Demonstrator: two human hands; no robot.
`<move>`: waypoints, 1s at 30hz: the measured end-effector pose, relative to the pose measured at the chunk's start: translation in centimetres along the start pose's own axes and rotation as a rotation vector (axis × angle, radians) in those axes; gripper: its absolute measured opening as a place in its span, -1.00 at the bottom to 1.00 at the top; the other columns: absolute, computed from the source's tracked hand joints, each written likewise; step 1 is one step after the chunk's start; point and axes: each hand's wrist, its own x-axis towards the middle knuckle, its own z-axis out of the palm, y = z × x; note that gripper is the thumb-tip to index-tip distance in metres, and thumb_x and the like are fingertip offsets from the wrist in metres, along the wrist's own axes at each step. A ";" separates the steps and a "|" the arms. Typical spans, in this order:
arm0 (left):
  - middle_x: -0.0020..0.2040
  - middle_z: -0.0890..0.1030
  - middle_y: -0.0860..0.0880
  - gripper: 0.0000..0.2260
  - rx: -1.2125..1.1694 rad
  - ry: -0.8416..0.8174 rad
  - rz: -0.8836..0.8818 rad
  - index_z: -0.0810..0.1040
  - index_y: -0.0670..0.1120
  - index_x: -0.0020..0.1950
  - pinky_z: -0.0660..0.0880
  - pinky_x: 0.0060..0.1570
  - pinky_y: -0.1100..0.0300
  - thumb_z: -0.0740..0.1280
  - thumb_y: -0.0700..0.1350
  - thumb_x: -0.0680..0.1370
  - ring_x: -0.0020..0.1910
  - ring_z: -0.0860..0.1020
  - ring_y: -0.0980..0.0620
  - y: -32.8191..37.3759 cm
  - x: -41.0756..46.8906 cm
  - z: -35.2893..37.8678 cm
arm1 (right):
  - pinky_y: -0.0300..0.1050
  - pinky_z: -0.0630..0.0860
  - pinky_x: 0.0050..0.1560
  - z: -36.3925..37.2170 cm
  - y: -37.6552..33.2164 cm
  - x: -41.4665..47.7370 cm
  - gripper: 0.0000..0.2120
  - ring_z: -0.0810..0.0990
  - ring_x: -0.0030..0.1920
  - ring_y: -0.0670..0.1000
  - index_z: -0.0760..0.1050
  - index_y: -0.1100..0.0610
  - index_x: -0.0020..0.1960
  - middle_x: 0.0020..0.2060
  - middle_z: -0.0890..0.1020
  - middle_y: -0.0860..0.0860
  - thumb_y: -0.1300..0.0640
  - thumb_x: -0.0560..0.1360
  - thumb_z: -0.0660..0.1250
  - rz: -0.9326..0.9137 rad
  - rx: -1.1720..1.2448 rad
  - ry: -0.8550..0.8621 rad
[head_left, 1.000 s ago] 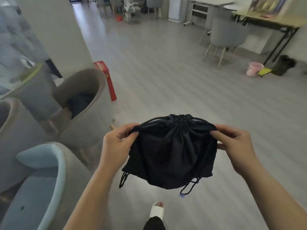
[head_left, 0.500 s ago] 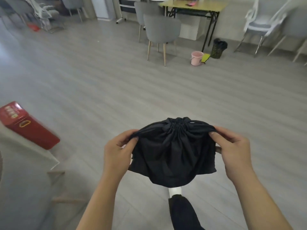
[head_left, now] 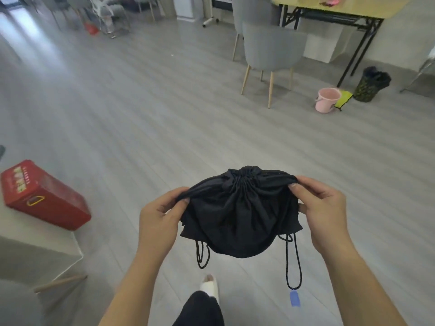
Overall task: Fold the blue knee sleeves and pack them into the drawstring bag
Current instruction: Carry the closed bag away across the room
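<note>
A black drawstring bag (head_left: 240, 212) hangs in the air in front of me, its mouth gathered tight at the top. My left hand (head_left: 160, 217) pinches the bag's upper left edge. My right hand (head_left: 322, 208) pinches the upper right edge. Black cord loops dangle below the bag, and the right loop carries a small blue tag (head_left: 295, 298). No blue knee sleeves are visible; what is inside the bag is hidden.
A red box (head_left: 42, 196) sits on a white surface at the left. A grey chair (head_left: 270, 50), a pink bucket (head_left: 327, 100) and a yellow-topped table (head_left: 339, 8) stand at the far right. Grey floor lies ahead, with my foot (head_left: 209, 288) below.
The view has swung to the right, so the grey armchairs at the left are gone. Both hands still hold the bag the same way. The cord loops now hang lower.
</note>
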 end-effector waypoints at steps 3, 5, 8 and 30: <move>-0.18 0.73 -0.02 -0.73 -0.023 0.032 -0.019 0.74 0.03 -0.02 0.57 -0.23 0.02 0.35 -0.32 0.55 -0.29 0.59 0.02 -0.6 9.1 1.7 | 0.23 0.60 0.17 4.4 0.4 8.8 -0.82 0.73 -0.07 0.04 0.72 0.14 -0.04 -0.11 0.77 0.05 0.35 0.50 0.40 0.014 -0.029 -0.025; -0.16 0.73 0.00 -0.74 -0.039 0.032 -0.032 0.74 0.01 -0.01 0.55 -0.25 0.14 0.35 -0.31 0.56 -0.27 0.61 0.05 -0.5 15.8 3.0 | 0.16 0.61 0.12 7.6 -0.2 14.7 -0.82 0.73 -0.11 0.02 0.71 0.15 -0.04 -0.14 0.77 0.04 0.36 0.51 0.38 0.016 -0.043 -0.036; -0.11 0.74 0.03 -0.75 -0.060 -0.009 -0.029 0.74 0.02 0.00 0.54 -0.18 0.20 0.35 -0.30 0.56 -0.17 0.64 0.06 1.2 26.4 4.7 | 0.00 0.61 -0.06 12.2 -2.9 23.5 -0.81 0.71 -0.24 -0.07 0.69 0.16 -0.06 -0.23 0.76 -0.03 0.39 0.52 0.36 0.012 -0.037 -0.037; -0.10 0.73 0.05 -0.67 0.140 -0.073 0.042 0.71 0.14 -0.03 0.60 -0.10 -0.25 0.31 -0.30 0.57 -0.13 0.66 -0.17 11.2 90.2 27.1 | -0.25 0.60 0.01 30.6 -10.9 88.1 -0.70 0.70 -0.14 -0.17 0.70 -0.04 -0.13 -0.19 0.76 -0.15 0.36 0.49 0.41 -0.062 -0.091 -0.012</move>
